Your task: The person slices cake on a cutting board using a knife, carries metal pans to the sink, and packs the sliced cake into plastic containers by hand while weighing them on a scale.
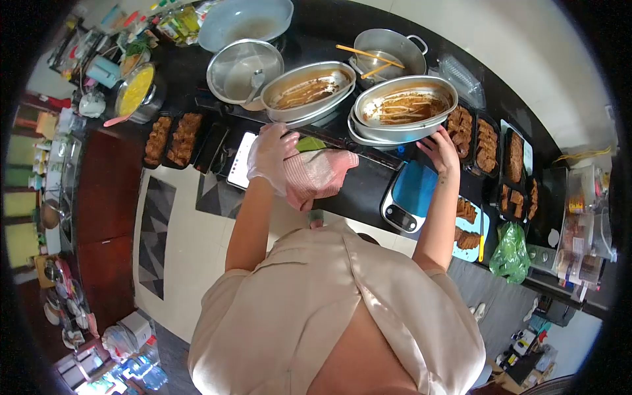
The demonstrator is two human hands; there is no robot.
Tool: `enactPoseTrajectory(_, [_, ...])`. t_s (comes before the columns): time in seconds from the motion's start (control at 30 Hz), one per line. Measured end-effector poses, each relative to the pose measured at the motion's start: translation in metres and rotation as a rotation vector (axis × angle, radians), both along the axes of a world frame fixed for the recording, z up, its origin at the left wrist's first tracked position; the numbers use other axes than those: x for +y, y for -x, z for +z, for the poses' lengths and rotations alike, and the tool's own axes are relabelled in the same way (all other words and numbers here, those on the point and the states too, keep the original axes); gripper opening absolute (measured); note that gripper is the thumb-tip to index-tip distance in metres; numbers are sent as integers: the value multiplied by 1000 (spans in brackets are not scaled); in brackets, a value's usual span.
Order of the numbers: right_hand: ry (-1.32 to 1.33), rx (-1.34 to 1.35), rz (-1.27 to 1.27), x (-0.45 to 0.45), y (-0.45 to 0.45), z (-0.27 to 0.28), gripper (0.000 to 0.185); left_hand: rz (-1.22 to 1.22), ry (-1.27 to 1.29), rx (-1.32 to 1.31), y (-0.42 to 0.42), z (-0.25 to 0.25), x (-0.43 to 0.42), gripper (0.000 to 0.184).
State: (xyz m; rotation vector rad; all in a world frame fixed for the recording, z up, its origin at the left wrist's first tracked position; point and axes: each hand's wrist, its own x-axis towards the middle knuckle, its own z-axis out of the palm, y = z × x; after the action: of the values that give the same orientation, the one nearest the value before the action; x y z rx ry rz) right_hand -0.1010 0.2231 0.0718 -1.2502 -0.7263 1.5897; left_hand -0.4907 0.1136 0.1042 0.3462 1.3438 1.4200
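My left hand [268, 157], in a clear plastic glove, has its fingers curled beside a bunched red-and-white checked cloth [322, 174] and appears closed on it. Just beyond its fingertips is an oval metal pan [270, 108] with brown residue inside. My right hand [440, 153] is bare, its fingers closed against the near right rim of a second oval pan [368, 128], also smeared brown and resting on another pan. Below that forearm lies a kitchen scale [401, 216] with a blue top. A white phone-like device [242, 158] lies left of the gloved hand.
Black trays of browned meat pieces [183, 138] stand at left, and more trays [487, 145] at right. Behind are a steel bowl [227, 76] and a pot [395, 49] with chopsticks. A yellow-handled knife [482, 240] lies on a light-blue board beside a green bag [510, 253].
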Motion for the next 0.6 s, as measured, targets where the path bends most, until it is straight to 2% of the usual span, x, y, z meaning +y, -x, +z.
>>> enactPoseTrajectory(0.07, [-32, 24, 9, -2, 2, 3, 29, -3, -130, -147, 8, -24, 3, 27])
enactPoseTrajectory(0.1, [-46, 36, 16, -3, 3, 5, 30, -44, -140, -122, 8, -22, 4, 37])
enactPoseTrajectory(0.23, [-55, 66, 14, -16, -1, 4, 31, 73, -25, -152, 3, -17, 8, 40])
enactPoseTrajectory(0.4, [-19, 173, 33, -31, -12, -15, 38, 64, -54, -85, 2, -17, 2, 43])
enactPoseTrajectory(0.53, [-36, 231, -29, -44, -19, -23, 34, 56, -157, -98, -2, -13, -19, 49])
enactPoseTrajectory(0.6, [-38, 234, -50, -55, -23, -24, 35, 70, -110, -60, -14, -12, -34, 49])
